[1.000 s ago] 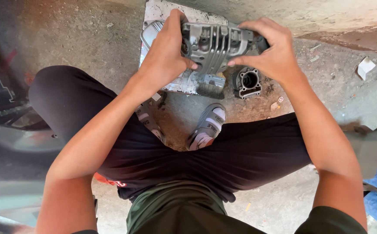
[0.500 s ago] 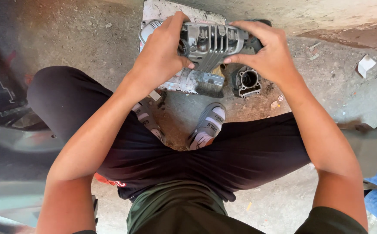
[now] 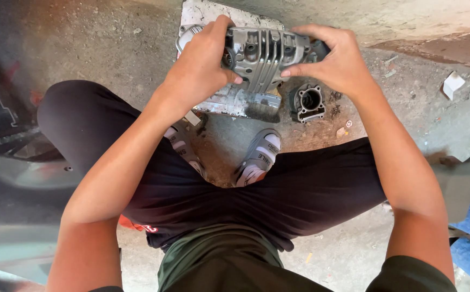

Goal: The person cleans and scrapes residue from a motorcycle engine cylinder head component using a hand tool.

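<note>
While I am squatting over the dusty floor, I am clasping the finned grey engine casting at both ends, left hand and right hand wrapped tight, its long axis running side to side between them, above the small cylinder part.

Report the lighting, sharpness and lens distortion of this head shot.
Head view: soft, even daylight, no glare; finned metal engine part between left hand and right hand is sharp; wide lens bows both forearms outward; left edge falls dark and blurred.
</note>
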